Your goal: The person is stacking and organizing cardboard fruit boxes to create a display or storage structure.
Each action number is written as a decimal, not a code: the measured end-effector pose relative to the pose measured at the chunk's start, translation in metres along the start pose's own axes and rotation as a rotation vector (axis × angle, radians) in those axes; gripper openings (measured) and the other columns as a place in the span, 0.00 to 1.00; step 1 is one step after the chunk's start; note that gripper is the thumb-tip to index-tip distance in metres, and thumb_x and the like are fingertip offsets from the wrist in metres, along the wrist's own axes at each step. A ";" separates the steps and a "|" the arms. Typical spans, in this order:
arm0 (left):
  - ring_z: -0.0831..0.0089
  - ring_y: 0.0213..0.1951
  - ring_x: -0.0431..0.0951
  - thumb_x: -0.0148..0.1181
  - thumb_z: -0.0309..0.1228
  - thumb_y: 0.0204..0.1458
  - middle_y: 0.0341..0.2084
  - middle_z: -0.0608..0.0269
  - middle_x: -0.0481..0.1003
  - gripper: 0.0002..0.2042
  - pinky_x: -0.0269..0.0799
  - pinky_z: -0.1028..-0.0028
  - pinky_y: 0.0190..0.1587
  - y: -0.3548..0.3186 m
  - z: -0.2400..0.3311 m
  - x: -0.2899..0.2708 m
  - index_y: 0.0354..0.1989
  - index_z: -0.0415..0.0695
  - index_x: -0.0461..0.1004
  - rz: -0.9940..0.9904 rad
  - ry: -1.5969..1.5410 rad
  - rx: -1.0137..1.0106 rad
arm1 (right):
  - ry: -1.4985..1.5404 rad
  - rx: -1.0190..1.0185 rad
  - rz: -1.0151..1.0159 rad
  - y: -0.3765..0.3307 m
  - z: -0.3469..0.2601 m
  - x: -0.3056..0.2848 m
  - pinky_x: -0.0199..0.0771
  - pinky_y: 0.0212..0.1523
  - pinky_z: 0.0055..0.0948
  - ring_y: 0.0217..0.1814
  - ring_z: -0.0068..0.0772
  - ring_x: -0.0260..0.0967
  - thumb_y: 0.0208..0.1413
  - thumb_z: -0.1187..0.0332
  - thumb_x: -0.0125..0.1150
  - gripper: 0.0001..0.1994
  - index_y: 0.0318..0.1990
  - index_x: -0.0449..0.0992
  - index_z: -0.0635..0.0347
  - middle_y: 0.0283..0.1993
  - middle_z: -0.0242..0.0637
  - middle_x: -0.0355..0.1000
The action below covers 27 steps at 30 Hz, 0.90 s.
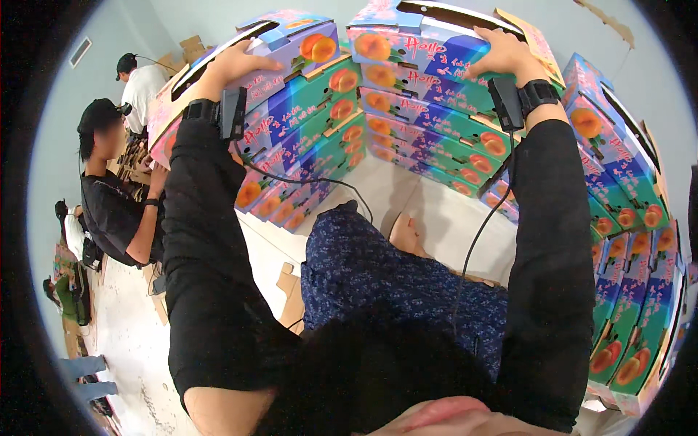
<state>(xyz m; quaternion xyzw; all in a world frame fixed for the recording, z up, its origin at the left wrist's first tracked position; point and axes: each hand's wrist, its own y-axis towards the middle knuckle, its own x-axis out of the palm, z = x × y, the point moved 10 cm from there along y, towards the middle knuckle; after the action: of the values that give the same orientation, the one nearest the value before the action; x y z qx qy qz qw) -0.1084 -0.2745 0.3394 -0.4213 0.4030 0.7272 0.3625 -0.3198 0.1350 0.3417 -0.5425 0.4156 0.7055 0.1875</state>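
Two stacks of printed cardboard fruit boxes stand in front of me, with a narrow gap between them. My left hand (pixel 236 64) grips the top edge of the upper left box (pixel 302 54), thumb on its printed side and fingers over the rim near a dark slot. On the upper right box (pixel 407 43), my right hand (pixel 502 54) holds the edge likewise, thumb down the front and fingertips over the top. Both boxes show peaches on purple, blue and pink. Inside the slots, the finger ends are partly hidden. Black devices with cables are strapped to both wrists.
Another stack of the same boxes (pixel 618 160) rises at my right, with more boxes (pixel 632 312) below it. A person in a black cap (pixel 109 182) works at the left, others behind. Cut cardboard (pixel 289 294) lies on the pale floor beside my leg.
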 end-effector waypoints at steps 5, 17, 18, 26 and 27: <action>0.56 0.46 0.75 0.68 0.59 0.22 0.44 0.47 0.75 0.46 0.68 0.67 0.49 0.005 -0.002 0.007 0.52 0.39 0.71 -0.070 -0.005 0.006 | -0.001 -0.014 -0.017 0.001 0.003 -0.002 0.61 0.61 0.38 0.62 0.50 0.60 0.20 0.42 0.74 0.57 0.64 0.59 0.55 0.60 0.51 0.63; 0.55 0.51 0.72 0.68 0.58 0.23 0.49 0.48 0.73 0.46 0.64 0.66 0.54 -0.014 -0.002 -0.010 0.54 0.43 0.70 0.095 0.178 -0.166 | 0.069 -0.076 -0.022 0.010 0.017 0.007 0.60 0.61 0.39 0.61 0.50 0.62 0.19 0.40 0.72 0.58 0.65 0.58 0.52 0.58 0.52 0.65; 0.55 0.51 0.72 0.68 0.58 0.23 0.49 0.48 0.73 0.46 0.64 0.66 0.54 -0.017 0.000 -0.010 0.54 0.43 0.70 0.091 0.174 -0.168 | 0.040 -0.094 0.000 0.008 0.014 0.005 0.58 0.62 0.42 0.62 0.49 0.60 0.20 0.38 0.72 0.58 0.66 0.57 0.49 0.59 0.51 0.64; 0.58 0.49 0.73 0.68 0.59 0.21 0.47 0.48 0.74 0.47 0.65 0.68 0.52 -0.012 0.000 -0.007 0.54 0.40 0.70 0.082 0.141 -0.125 | -0.440 -0.147 0.425 -0.055 -0.039 -0.033 0.38 0.67 0.60 0.73 0.45 0.40 0.39 0.48 0.67 0.42 0.66 0.56 0.37 0.71 0.41 0.45; 0.59 0.48 0.74 0.68 0.59 0.21 0.46 0.49 0.74 0.47 0.65 0.69 0.52 -0.010 0.001 -0.008 0.53 0.41 0.71 0.104 0.152 -0.101 | -0.296 -0.246 0.512 -0.077 -0.053 -0.035 0.36 0.68 0.58 0.73 0.45 0.40 0.42 0.58 0.65 0.39 0.66 0.56 0.40 0.70 0.40 0.46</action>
<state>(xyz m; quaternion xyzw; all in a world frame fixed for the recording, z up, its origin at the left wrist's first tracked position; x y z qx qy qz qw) -0.0969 -0.2705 0.3438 -0.4712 0.4136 0.7303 0.2710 -0.2209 0.1444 0.3410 -0.3302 0.4185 0.8460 -0.0047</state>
